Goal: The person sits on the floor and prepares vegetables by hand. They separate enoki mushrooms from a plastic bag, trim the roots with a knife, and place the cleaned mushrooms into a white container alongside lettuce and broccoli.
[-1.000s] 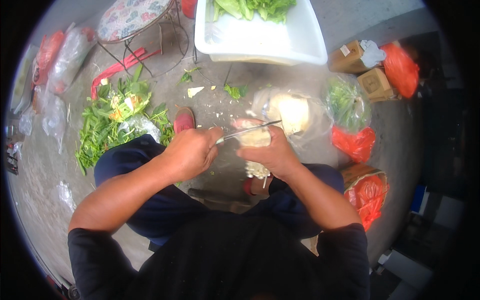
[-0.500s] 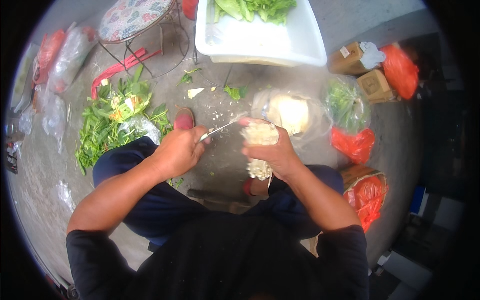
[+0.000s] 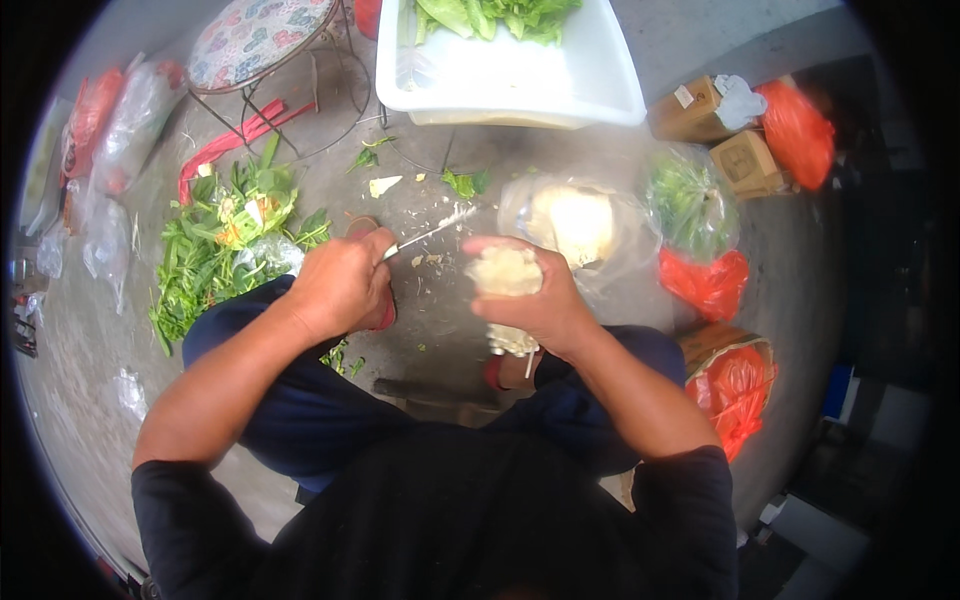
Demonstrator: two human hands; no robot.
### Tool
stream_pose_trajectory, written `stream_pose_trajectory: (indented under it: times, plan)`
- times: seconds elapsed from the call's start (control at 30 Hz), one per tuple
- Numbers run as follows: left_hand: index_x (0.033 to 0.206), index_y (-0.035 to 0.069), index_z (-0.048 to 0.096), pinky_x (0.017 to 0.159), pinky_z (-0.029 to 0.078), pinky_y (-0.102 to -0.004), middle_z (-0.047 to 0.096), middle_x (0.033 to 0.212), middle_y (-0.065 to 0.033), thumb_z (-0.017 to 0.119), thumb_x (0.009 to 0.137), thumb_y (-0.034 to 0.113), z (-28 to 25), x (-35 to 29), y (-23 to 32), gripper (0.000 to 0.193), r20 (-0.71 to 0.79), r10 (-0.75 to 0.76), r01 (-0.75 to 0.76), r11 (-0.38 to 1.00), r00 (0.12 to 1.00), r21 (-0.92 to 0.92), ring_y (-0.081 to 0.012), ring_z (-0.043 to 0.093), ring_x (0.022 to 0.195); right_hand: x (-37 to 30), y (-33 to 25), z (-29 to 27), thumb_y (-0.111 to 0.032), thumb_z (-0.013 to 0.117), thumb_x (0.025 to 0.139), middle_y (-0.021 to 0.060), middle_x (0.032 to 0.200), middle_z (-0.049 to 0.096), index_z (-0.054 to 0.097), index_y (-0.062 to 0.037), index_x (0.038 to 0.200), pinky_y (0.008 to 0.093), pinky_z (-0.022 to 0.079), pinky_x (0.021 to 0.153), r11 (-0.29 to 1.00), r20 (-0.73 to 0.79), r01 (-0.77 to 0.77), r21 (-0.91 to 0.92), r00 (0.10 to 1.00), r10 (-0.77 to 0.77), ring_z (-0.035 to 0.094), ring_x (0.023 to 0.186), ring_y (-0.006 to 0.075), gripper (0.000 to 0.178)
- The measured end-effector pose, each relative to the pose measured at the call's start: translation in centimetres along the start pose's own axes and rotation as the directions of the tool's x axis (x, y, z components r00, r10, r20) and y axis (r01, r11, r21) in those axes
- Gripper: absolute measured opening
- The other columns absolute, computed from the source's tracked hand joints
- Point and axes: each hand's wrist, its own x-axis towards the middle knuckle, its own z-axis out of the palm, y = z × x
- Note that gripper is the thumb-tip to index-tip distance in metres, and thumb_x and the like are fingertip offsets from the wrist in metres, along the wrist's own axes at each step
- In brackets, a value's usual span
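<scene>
My left hand (image 3: 343,278) is closed around the pale handle of a small knife (image 3: 432,231), whose blade points up and to the right with whitish shreds clinging to it. In my right hand (image 3: 552,312) is a bunch of enoki mushrooms (image 3: 508,272), the cut root end up and the small caps hanging below my fingers. The blade is apart from the bunch. Just beyond my right hand, a clear plastic bag (image 3: 630,232) lies on the floor with a pale, brightly lit clump (image 3: 572,222) in it. Whitish scraps (image 3: 432,260) lie on the floor between my hands.
A white tub (image 3: 510,112) with leafy greens (image 3: 500,18) stands ahead. Trimmed leaves (image 3: 205,255) are heaped at the left, near a round stool (image 3: 260,40). On the right are bagged greens (image 3: 690,200), cardboard boxes (image 3: 748,165) and a basket with a red bag (image 3: 735,390).
My left hand has drawn the knife left, away from the mushrooms. More pale scraps show on the floor, and the bunch has shifted slightly left in my right hand.
</scene>
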Motion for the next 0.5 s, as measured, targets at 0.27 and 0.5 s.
stream_pose_trajectory:
  times: [0.27,0.5]
  plan:
    - [0.093,0.005,0.057,0.063,0.049,-0.0397,0.063,0.084,-0.0118,0.059,0.073,0.013,-0.9,0.6,0.6,0.022,-0.091,0.204,-0.169,0.94,0.975,0.297,-0.0307,0.062,0.075,-0.3,-0.3,-0.3,-0.002,0.072,0.068,-0.0061,0.086,0.056,0.054,-0.0074,0.125,0.0207,0.044,0.072,0.997,0.078,0.021,-0.073,0.997,-0.015,0.05,0.076,0.004,0.06]
    - [0.095,0.005,0.056,0.061,0.05,-0.0381,0.061,0.09,-0.0106,0.06,0.071,0.01,0.1,0.7,1.8,0.025,-0.148,0.305,-0.251,0.92,0.941,0.3,-0.0288,0.062,0.077,-0.3,0.8,1.1,-0.005,0.065,0.066,0.0022,0.094,0.059,0.027,-0.0081,0.143,0.0207,0.043,0.075,0.861,0.143,0.153,-0.486,0.985,-0.094,0.05,0.08,0.0066,0.086]
